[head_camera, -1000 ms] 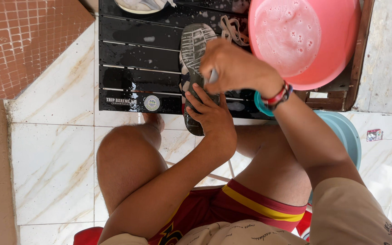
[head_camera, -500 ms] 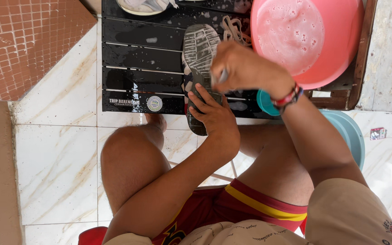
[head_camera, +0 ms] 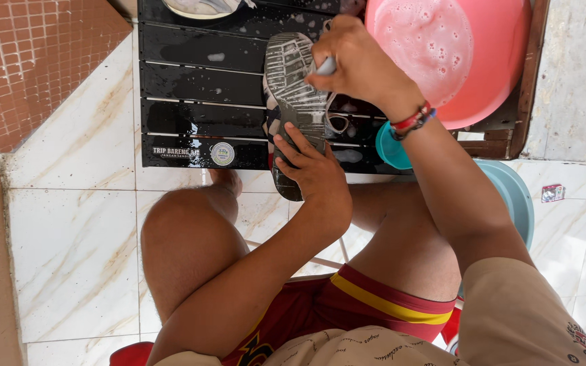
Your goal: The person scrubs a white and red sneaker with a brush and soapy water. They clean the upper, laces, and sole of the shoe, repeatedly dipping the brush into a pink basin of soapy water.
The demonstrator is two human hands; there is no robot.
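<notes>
The left hand (head_camera: 313, 177) grips the heel end of a grey shoe (head_camera: 294, 95), which lies sole up on a wet black slatted table (head_camera: 198, 88). The right hand (head_camera: 357, 64) is closed around a small brush (head_camera: 325, 66), pressed on the soapy sole. A pink basin (head_camera: 483, 61) with foamy water stands just beside the right hand.

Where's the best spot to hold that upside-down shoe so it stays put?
Probably the heel end of the shoe, from the near side. It lies sole-up and lengthwise toward the person, and the left hand already clamps that narrow end, leaving the sole free for the right hand.
</notes>
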